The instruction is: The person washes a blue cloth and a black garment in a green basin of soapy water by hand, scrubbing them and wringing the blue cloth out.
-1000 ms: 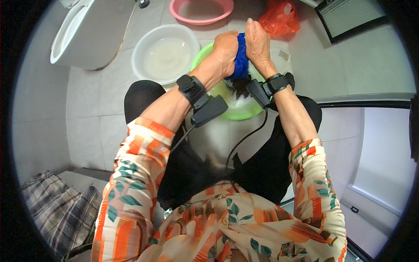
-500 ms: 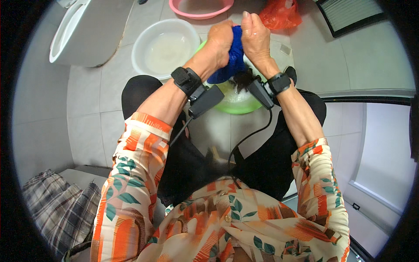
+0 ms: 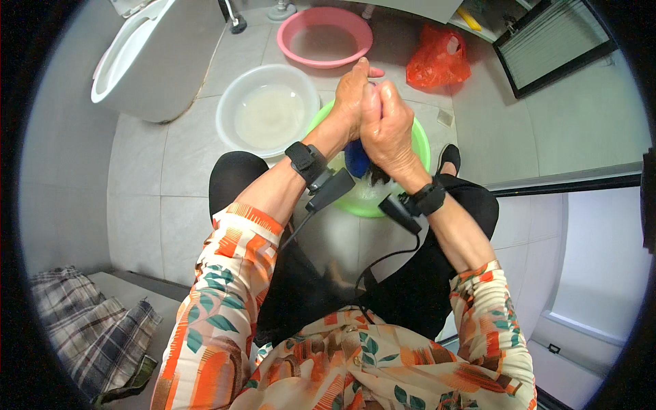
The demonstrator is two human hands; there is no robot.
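Observation:
Over the light green basin [image 3: 422, 147], my two hands are pressed together around a wet blue cloth [image 3: 355, 160]. My right hand [image 3: 391, 130] is closed on it in a fist. My left hand [image 3: 351, 99] presses against the right one, closed round the cloth, with some fingertips sticking out at the far side. Most of the cloth is hidden by the hands; a blue part hangs below them. Under it a dark, shaggy-looking thing [image 3: 378, 175] lies in the basin, its kind unclear. Suds or cloudy water show around it.
Left of the green basin stands a white basin [image 3: 225, 113] with cloudy water. A pink basin [image 3: 283, 42] is farther back. A red plastic bag [image 3: 437, 65] lies at the back right. The toilet [image 3: 137, 75] is at far left; plaid cloth [image 3: 102, 335] lies lower left.
My hands have come together and now cover most of the blue cloth, which was stretched between two fists. The view has shifted, so the basins appear lower.

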